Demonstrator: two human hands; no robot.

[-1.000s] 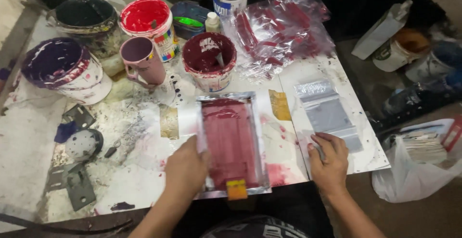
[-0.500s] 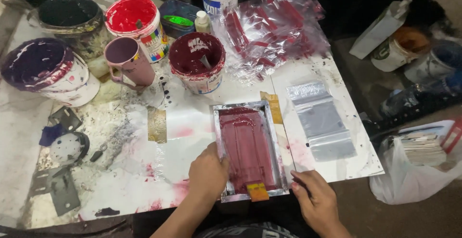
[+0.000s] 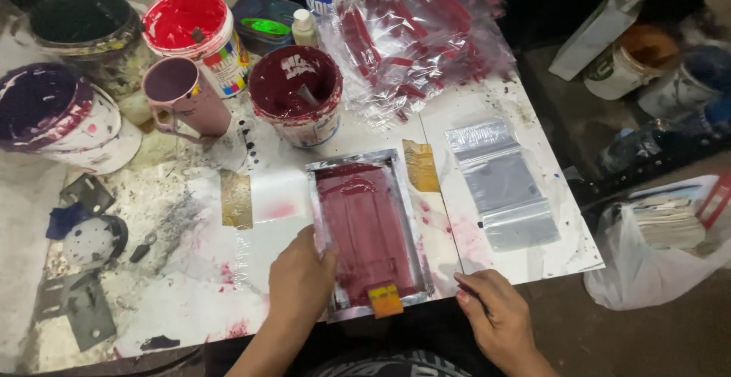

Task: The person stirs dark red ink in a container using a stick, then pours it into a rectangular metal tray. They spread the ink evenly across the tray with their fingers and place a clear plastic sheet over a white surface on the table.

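Observation:
A metal-framed printing screen [image 3: 412, 221] lies on the white, paint-stained table, its mesh covered in maroon ink [image 3: 365, 225]. A small yellow-orange squeegee [image 3: 384, 299] sits at its near end. My left hand [image 3: 301, 282] grips the frame's left rail. Fingers curled, my right hand [image 3: 491, 316] rests at the table's front edge, right of the frame; whether it holds anything is unclear. A clear zip bag [image 3: 502, 186] lies flat to the right of the screen, apart from both hands.
Behind the screen stand a maroon paint tub [image 3: 297, 91], a red tub [image 3: 186, 19], a pink mug [image 3: 179, 95] and a purple bucket [image 3: 46, 114]. Several red-printed clear bags [image 3: 415, 34] are piled at the back. A white plastic bag [image 3: 655, 270] sits off the table's right side.
My right hand left the clear bag and came back to the table's front edge. The screen slid right under my left hand, then back a little left.

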